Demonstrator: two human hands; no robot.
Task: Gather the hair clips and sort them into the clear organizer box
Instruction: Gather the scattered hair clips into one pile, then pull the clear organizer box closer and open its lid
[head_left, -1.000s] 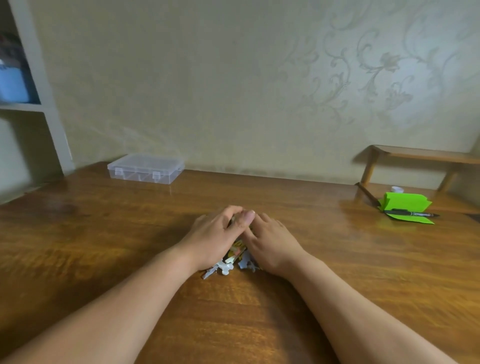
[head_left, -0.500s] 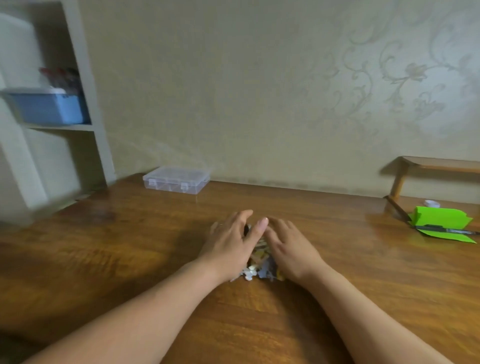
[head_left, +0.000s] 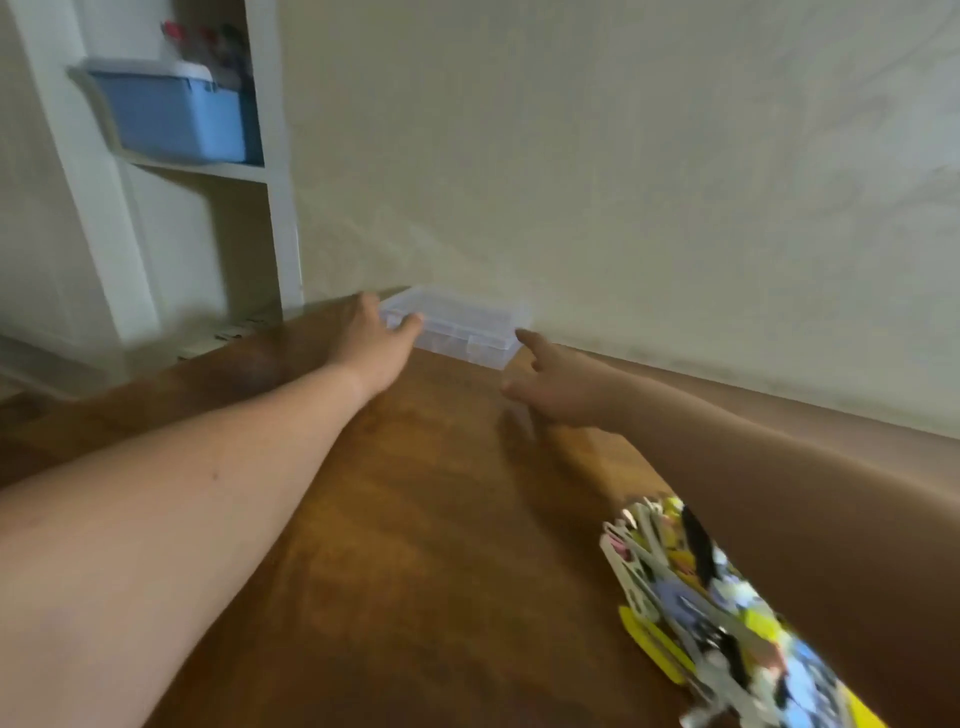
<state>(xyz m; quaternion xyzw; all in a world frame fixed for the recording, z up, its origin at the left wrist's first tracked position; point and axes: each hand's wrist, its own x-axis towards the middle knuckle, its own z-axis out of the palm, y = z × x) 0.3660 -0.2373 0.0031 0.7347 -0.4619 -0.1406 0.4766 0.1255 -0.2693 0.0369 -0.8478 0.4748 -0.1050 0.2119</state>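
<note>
Two bare arms stretch across a wooden counter (head_left: 415, 519) toward a clear organizer box (head_left: 462, 325), which lies by the wall just ahead of the fingers (head_left: 368, 307), its long side running left to right. The left hand (head_left: 371, 340) is nearer, spread open at the box's left corner; blur hides whether it touches. The right hand (head_left: 558, 387), empty, points one finger at the right corner. The heaped hair clips (head_left: 691, 587) lie well behind both hands, beside the right forearm

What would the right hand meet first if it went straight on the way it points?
Probably the right end of the clear organizer box, just ahead of the right hand; nothing shows between them.
</note>
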